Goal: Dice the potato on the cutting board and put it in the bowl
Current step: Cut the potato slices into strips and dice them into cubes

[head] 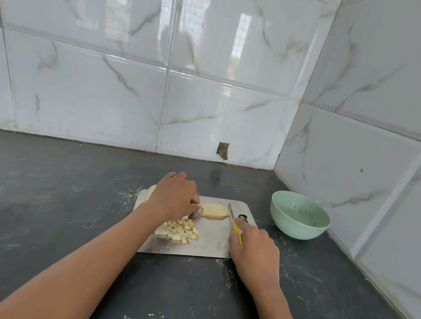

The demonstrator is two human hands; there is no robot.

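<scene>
Spanning the whole near field: dark stone surface [47,203], walled by tile at the far side and at the right. Centred on it, metal cutting board [207,243], near edge well back from the surface's front lip. Right of the board, apart from it and close to the right wall, green bowl [299,216], no dice visible inside. On the board's far half, potato slab [214,211] lying flat; another potato piece [151,191] peeking out at the far left corner behind the left hand. Near left of centre, heap of potato dice [179,230].

Left hand [175,197]: fingers curled down, pinching the slab's left end. Right hand [251,243]: fingers wrapped round the yellow handle of the knife [233,221], blade pointing away, tip just beside the slab's right end.

Step in hand, judged: cutting the slab into strips. Best done with left fingertips tucked back from the blade and even cuts straight down.

Open room: bare board between dice and knife for sweeping; short clear path rightward to the bowl. Caution at the board's right edge and the near corner wall.
</scene>
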